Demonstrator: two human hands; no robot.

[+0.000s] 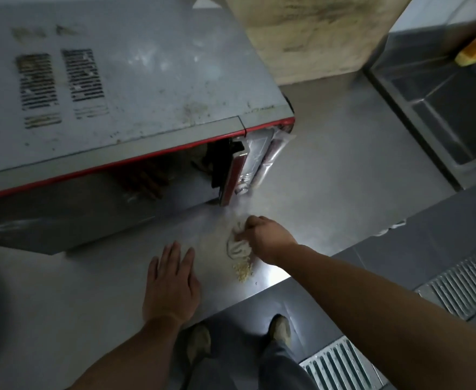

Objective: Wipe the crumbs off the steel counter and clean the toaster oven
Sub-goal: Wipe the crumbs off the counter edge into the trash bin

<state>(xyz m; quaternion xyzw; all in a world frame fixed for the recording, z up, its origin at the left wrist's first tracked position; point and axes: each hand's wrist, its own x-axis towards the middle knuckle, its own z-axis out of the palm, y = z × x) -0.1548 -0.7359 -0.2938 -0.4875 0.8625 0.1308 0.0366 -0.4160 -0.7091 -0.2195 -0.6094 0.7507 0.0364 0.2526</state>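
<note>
Brushed steel table (329,170), smooth, glare beside right hand (262,237); soft crumpled cloth (238,247) under it; toaster oven (124,88) above: matt grey metal, grimy, red trim.

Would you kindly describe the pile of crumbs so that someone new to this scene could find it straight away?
Start at the big grey toaster oven with the red trim, standing on the steel counter. Near the counter's front edge, the right hand grips a crumpled pale cloth. The crumbs lie just in front of that cloth: a small heap of yellowish bits, the only loose grainy patch on the steel.
</note>
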